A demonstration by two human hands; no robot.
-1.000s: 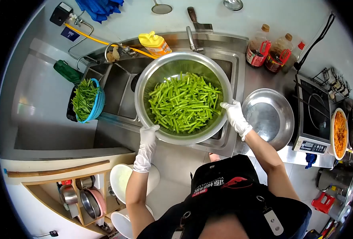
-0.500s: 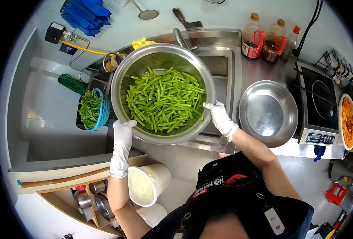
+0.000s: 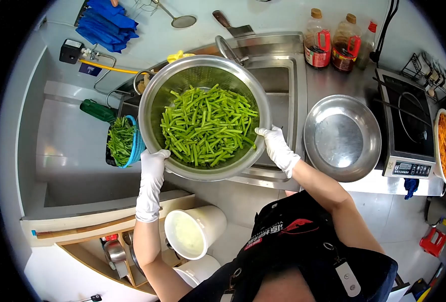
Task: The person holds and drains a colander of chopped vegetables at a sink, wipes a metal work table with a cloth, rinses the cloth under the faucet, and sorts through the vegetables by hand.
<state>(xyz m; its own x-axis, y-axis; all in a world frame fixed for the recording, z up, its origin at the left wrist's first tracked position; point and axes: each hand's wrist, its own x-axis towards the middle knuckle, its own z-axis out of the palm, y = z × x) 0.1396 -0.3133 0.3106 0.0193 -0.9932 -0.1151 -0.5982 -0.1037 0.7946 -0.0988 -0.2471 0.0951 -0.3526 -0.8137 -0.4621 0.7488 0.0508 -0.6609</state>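
Note:
A large metal colander [image 3: 155,83] with a wide rim holds a heap of cut green stems [image 3: 208,123], perhaps green beans or vegetable stalks. White gloves cover both hands. My left hand [image 3: 154,168] grips the rim at the lower left, thumb on top. Across from it, my right hand [image 3: 278,146] pinches the rim at the lower right, its other fingers partly hidden underneath. Held between them, the colander is above the front left part of the steel sink [image 3: 276,80] and hides much of it.
To the right stand a wide steel basin [image 3: 341,138], an induction cooker [image 3: 409,121] and a dish of orange shreds [image 3: 445,146]. Sauce bottles [image 3: 317,43] line the wall. A blue basket of greens [image 3: 135,141] is at left. Below stands a white bucket [image 3: 210,229].
The surroundings shift slightly in view, with the basin and cooker further right, as the head or body turns. Both hands keep their hold on the colander, which stays nearly level.

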